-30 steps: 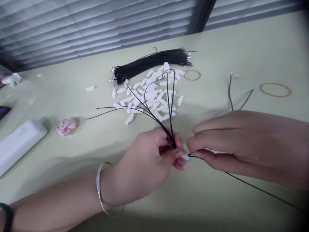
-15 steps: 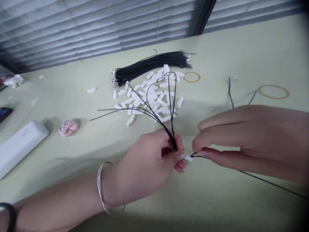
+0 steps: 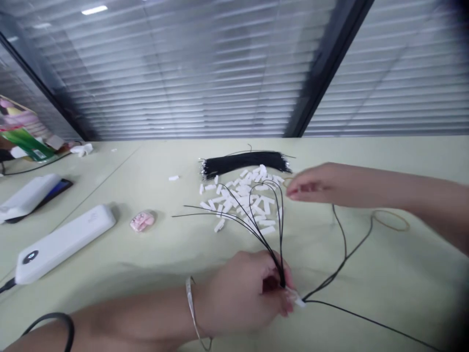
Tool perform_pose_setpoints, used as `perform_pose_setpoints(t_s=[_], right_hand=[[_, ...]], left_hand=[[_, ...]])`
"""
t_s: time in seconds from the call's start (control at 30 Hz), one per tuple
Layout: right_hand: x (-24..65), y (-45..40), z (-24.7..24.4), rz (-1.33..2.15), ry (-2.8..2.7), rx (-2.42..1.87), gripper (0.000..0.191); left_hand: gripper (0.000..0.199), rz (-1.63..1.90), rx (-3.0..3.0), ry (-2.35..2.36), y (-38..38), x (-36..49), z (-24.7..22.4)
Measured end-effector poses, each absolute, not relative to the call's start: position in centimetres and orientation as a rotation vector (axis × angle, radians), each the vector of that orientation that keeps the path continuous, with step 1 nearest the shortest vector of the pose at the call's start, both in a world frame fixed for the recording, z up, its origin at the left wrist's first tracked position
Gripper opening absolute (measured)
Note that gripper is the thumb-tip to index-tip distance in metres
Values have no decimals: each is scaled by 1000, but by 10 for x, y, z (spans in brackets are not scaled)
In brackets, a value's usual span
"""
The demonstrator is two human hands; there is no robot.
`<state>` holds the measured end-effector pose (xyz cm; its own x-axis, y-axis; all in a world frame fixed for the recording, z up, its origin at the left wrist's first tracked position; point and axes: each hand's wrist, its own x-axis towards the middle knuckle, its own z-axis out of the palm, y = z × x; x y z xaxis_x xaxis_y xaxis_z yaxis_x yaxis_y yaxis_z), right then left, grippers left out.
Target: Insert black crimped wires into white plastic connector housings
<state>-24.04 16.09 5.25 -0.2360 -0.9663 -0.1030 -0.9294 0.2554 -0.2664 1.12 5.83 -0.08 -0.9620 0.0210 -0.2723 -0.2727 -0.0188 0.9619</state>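
Observation:
My left hand [image 3: 252, 288] is closed around a bunch of black wires [image 3: 269, 243] and a small white connector [image 3: 299, 301] whose end pokes out past the fingertips. Black wire tails run out of that connector to the right, and the other wires fan up and to the left. Over the table at the right, my right hand [image 3: 311, 185] is off the connector, with fingers loosely curved and slightly apart; nothing shows between them. Its fingertips are near the right end of a bundle of black wires [image 3: 245, 162] and a pile of white connectors [image 3: 245, 198].
A rubber band [image 3: 392, 221] lies at the right; another is partly hidden by my right hand. On the left are a pink wrapped item [image 3: 142, 221], a white power bank [image 3: 69, 244], a phone [image 3: 54, 190] under a white device, and a green packet [image 3: 31, 142]. Blinds [image 3: 205, 73] stand behind the table.
My right hand has let go of the wires by the connector and moved up toward the wire bundle. My left hand keeps its hold. The view has tilted up, showing more of the blinds.

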Motion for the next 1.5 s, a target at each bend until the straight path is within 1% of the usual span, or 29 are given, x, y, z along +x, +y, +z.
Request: perform_pose_setpoints(t_s=[0.03,0.1,0.23,0.33,0.43,0.57,0.7,0.87,0.97,1.03,1.17,1.3,1.33,1.4,1.5], right_hand=[[-248,139,50,-192,2324,-1782,33],[-256,99,41,-181,2386,-1833,25],[-258,39,21,-205,2411,-1942,26],[-260,13,14,-111,2318,-2002,27],[-264,2,11,-37,2271,-2028,27],[-270,-2,7,-27,2303,-2048,29],[-274,-2,10,16,2260,-2054,27],[-274,6,25,-93,2292,-2076,25],[-273,17,38,-244,2366,-2059,25],[-271,27,51,-416,2453,-2024,26],[-257,57,94,-956,2589,-1915,25],[-228,105,133,-1568,2438,-1744,9],[-220,118,138,-1673,2373,-1691,9],[-209,144,139,-1826,2256,-1572,20],[-198,180,125,-1916,2167,-1358,40]], left_hand=[[10,2084,-267,2061,58,11,-1],[10,2080,-277,2073,58,11,-3],[10,2093,-258,2034,58,10,-5],[12,2121,-250,1983,57,9,-5],[14,2141,-258,1932,57,8,-7],[15,2142,-154,1975,55,7,-12],[15,2150,-137,1998,54,7,-14],[17,2121,-180,1978,55,7,-10],[15,2146,-234,1924,56,6,-10],[14,2154,-262,1912,56,6,-11],[14,2191,-249,1895,55,6,-12],[15,2225,-224,1893,54,7,-12],[17,2242,-208,1891,54,7,-12],[23,2283,-172,1886,53,8,-13],[32,2317,-157,1876,52,9,-14]])
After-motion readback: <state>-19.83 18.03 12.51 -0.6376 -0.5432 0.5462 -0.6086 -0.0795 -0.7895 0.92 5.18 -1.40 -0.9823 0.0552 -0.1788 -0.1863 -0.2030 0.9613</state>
